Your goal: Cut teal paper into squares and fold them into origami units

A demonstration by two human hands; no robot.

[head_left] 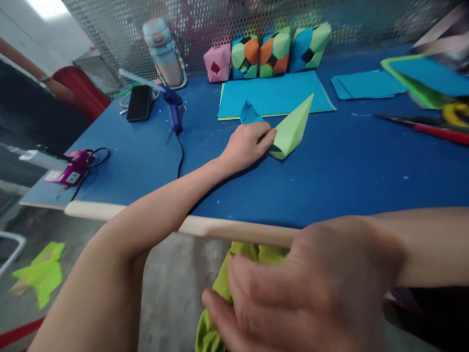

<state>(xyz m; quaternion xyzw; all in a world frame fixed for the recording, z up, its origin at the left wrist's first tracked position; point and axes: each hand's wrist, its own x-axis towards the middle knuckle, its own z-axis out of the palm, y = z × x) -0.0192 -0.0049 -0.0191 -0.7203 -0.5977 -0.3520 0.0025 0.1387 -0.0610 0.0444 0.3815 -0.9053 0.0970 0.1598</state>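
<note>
My left hand (pixel 247 145) reaches out across the blue table (pixel 330 181) and pinches the near corner of a folded light-green paper piece (pixel 293 128) that lies on the table. A small folded blue paper piece (pixel 249 113) sits just behind that hand. My right hand (pixel 308 288) is close to the camera, below the table's front edge, with fingers stretched over a lime-green cloth (pixel 216 303) in my lap; it is blurred.
Several coloured paper cubes (pixel 269 53) line the mesh back wall, with a cyan sheet (pixel 273 93) before them. A glue gun (pixel 173 105), phone (pixel 139 102) and bottle (pixel 164 54) stand left. More cyan sheets (pixel 366 84), a red-handled tool (pixel 432 129) lie right. A green paper shape (pixel 40 274) lies on the floor.
</note>
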